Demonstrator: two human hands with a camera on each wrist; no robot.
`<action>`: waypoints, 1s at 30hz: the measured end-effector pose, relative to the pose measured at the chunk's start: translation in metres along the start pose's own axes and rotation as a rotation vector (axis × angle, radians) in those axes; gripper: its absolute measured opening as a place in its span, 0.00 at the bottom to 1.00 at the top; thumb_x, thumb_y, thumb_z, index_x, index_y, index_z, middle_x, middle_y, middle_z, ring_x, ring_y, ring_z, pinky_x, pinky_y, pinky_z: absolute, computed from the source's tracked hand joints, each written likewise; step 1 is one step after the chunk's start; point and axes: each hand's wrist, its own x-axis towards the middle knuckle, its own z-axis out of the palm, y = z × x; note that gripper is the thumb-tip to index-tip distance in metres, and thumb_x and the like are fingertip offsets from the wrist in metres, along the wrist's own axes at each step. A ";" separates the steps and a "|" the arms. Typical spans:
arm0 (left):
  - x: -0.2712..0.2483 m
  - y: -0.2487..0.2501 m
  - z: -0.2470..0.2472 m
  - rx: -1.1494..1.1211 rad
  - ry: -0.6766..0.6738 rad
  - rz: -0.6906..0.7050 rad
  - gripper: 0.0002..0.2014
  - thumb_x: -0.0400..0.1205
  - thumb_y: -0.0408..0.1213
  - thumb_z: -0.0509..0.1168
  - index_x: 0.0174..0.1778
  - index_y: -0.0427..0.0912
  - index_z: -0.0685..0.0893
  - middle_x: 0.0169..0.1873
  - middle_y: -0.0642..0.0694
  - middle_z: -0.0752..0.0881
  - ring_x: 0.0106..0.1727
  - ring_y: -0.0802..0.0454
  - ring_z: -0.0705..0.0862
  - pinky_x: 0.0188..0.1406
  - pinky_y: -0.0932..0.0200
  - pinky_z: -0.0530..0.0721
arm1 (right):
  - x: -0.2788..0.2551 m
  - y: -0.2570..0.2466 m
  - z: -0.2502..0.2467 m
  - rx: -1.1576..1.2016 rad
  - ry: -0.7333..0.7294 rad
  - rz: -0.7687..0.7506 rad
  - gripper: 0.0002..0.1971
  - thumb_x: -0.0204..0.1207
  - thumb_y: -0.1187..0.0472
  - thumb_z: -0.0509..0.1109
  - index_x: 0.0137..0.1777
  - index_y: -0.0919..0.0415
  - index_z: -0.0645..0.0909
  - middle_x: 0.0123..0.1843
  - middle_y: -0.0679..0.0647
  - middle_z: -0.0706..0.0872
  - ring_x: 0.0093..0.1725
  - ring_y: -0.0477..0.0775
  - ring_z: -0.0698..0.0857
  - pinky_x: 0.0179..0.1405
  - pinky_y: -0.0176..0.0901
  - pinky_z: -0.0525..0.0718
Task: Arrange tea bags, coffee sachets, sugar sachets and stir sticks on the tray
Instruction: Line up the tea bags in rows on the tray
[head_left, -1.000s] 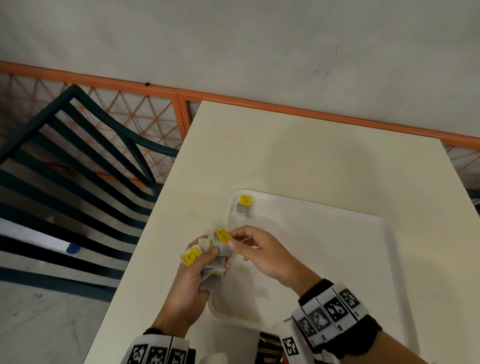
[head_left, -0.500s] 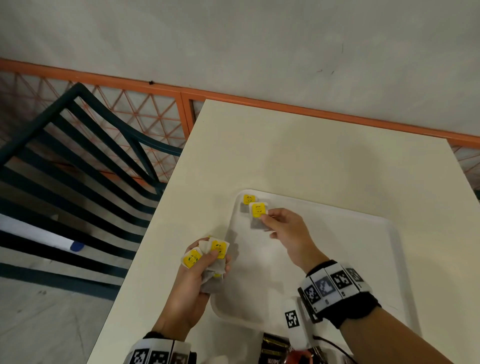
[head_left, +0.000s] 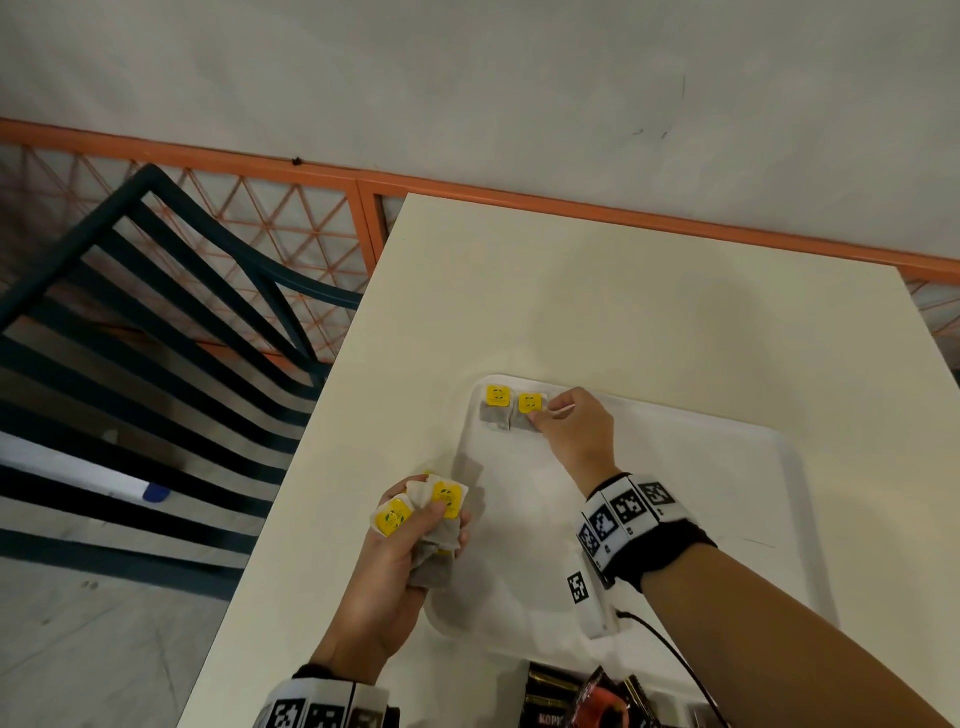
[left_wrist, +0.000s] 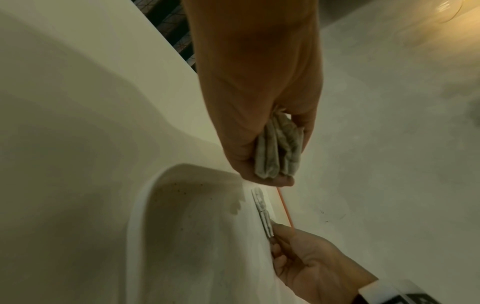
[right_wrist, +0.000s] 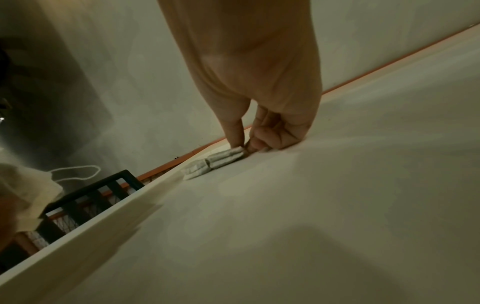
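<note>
The tea bags look light, soft and limp, easily crumpled or torn, so the stiffer yellow tag or a bag's edge is likely the best place to pinch. The right hand (head_left: 569, 426) pinches the second tea bag (head_left: 525, 415) by its right edge, laying it touching the first tea bag (head_left: 494, 413) in the far left corner of the tray (head_left: 727, 519). The left hand (head_left: 410, 540) clutches a bunch of tea bags (head_left: 434, 525) at the tray's left rim. The pale counter (head_left: 623, 301) looks smooth; dark sachets (head_left: 550, 701) lie at its near edge, a slatted chair (head_left: 156, 332) stands left.
</note>
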 end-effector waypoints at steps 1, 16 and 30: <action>0.000 0.000 0.000 -0.002 -0.006 -0.005 0.24 0.68 0.35 0.71 0.60 0.38 0.76 0.39 0.38 0.84 0.36 0.47 0.87 0.32 0.59 0.85 | -0.001 0.000 0.000 -0.010 0.004 -0.007 0.12 0.67 0.64 0.77 0.40 0.62 0.75 0.32 0.53 0.78 0.37 0.53 0.77 0.26 0.26 0.72; 0.005 -0.004 0.006 0.074 0.121 0.066 0.35 0.59 0.50 0.81 0.57 0.34 0.81 0.42 0.36 0.87 0.48 0.38 0.82 0.36 0.56 0.81 | -0.092 -0.029 -0.014 0.116 -0.759 0.002 0.11 0.79 0.52 0.65 0.46 0.60 0.80 0.35 0.48 0.81 0.32 0.46 0.81 0.26 0.31 0.77; 0.002 -0.001 -0.013 -0.170 0.276 -0.030 0.07 0.81 0.32 0.61 0.50 0.36 0.83 0.46 0.38 0.85 0.34 0.50 0.90 0.32 0.59 0.89 | -0.062 -0.009 0.009 0.237 -0.440 0.143 0.08 0.74 0.70 0.70 0.51 0.64 0.78 0.31 0.53 0.79 0.27 0.49 0.80 0.34 0.37 0.84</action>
